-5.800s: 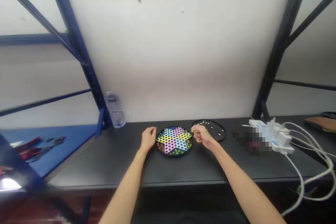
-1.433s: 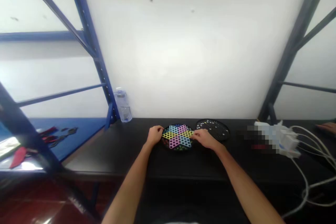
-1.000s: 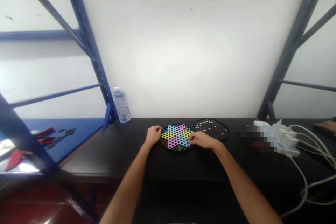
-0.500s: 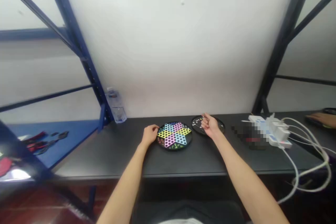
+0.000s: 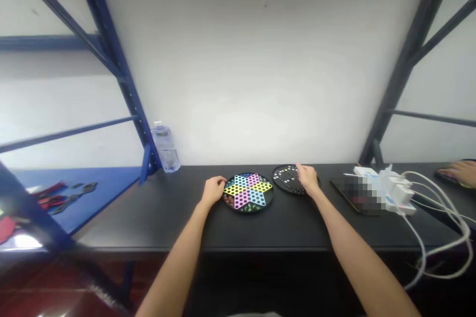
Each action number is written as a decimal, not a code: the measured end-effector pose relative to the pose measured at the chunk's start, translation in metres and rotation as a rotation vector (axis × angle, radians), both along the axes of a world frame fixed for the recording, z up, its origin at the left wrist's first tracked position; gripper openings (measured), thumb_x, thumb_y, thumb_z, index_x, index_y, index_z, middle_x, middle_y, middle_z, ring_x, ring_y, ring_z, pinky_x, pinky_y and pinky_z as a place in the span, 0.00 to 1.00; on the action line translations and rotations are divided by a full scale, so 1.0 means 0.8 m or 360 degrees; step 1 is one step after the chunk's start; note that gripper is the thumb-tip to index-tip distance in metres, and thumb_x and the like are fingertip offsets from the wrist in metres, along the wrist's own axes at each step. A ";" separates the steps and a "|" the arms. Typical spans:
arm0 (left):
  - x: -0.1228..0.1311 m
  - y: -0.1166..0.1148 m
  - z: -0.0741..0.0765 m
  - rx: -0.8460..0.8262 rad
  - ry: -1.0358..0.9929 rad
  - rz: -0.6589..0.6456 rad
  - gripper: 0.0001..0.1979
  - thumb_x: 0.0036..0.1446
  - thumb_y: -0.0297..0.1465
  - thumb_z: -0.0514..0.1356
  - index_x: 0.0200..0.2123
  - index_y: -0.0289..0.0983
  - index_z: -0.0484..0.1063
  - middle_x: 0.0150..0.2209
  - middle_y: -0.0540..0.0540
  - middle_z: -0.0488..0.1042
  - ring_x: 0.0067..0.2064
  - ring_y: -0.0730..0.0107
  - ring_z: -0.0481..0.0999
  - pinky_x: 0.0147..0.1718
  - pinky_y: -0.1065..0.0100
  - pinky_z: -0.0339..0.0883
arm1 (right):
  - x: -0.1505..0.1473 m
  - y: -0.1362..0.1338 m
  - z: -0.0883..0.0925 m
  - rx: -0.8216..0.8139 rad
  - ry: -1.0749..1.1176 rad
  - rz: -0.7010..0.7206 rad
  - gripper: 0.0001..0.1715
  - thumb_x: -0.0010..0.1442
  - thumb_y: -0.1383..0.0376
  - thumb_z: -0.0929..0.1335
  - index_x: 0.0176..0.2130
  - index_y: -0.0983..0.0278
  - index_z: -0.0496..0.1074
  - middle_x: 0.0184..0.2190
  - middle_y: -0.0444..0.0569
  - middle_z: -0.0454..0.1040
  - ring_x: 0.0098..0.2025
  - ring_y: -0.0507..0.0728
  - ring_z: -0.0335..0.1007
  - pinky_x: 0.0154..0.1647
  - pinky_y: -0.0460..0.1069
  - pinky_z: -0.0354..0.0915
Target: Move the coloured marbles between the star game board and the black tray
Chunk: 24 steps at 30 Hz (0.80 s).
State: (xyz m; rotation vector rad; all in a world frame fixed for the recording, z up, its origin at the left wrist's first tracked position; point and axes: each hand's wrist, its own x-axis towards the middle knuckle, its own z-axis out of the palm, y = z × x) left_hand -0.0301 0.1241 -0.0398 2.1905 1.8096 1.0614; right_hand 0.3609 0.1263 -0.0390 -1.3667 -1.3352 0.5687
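Note:
A round Chinese checkers board [image 5: 247, 189] with a pink, blue and yellow star lies on the dark table, small coloured pieces showing under clear sections around the star. My left hand [image 5: 213, 190] rests at its left rim, fingers curled against the edge. Right of the board lies a black round disc [image 5: 288, 182] with white dots and lines. Over its right part is my right hand [image 5: 308, 178], its fingers drawn together and pointing down to the surface. Whatever those fingertips hold, if anything, is hidden.
A clear plastic bottle [image 5: 166, 148] stands at the back left against the wall. To the right lie a dark flat device [image 5: 351, 195], partly blurred, and a white power strip [image 5: 403, 205] with looping cables. Another person's hand [image 5: 464, 173] is at the far right. Tools [image 5: 70, 198] lie on the blue surface.
My right hand has come down and slightly right, from raised above the disc with curled fingers to its right part. My left hand stays at the board's rim. Another person's hand shows more clearly at far right.

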 end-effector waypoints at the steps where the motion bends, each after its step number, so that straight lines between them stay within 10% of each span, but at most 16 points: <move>1: 0.000 -0.001 0.000 -0.0009 -0.0005 0.0012 0.13 0.56 0.29 0.53 0.35 0.38 0.79 0.35 0.46 0.79 0.38 0.66 0.76 0.42 0.69 0.66 | 0.000 -0.002 -0.001 0.0015 -0.0278 -0.0031 0.28 0.59 0.47 0.58 0.17 0.61 0.59 0.12 0.45 0.60 0.19 0.53 0.56 0.23 0.48 0.52; 9: 0.000 -0.002 0.001 0.0008 0.0004 0.0011 0.13 0.56 0.29 0.53 0.34 0.38 0.79 0.36 0.46 0.79 0.39 0.66 0.76 0.42 0.69 0.66 | -0.023 -0.013 -0.005 -0.0177 -0.1409 0.0132 0.27 0.63 0.51 0.60 0.25 0.64 0.74 0.28 0.56 0.75 0.31 0.57 0.70 0.33 0.47 0.57; 24: -0.002 0.000 -0.001 0.0020 -0.0008 -0.0013 0.13 0.55 0.30 0.53 0.34 0.38 0.79 0.34 0.47 0.79 0.37 0.67 0.76 0.42 0.69 0.66 | -0.034 -0.035 -0.004 -0.0164 -0.1682 0.0130 0.19 0.64 0.56 0.60 0.32 0.64 0.72 0.34 0.55 0.75 0.36 0.58 0.70 0.35 0.48 0.55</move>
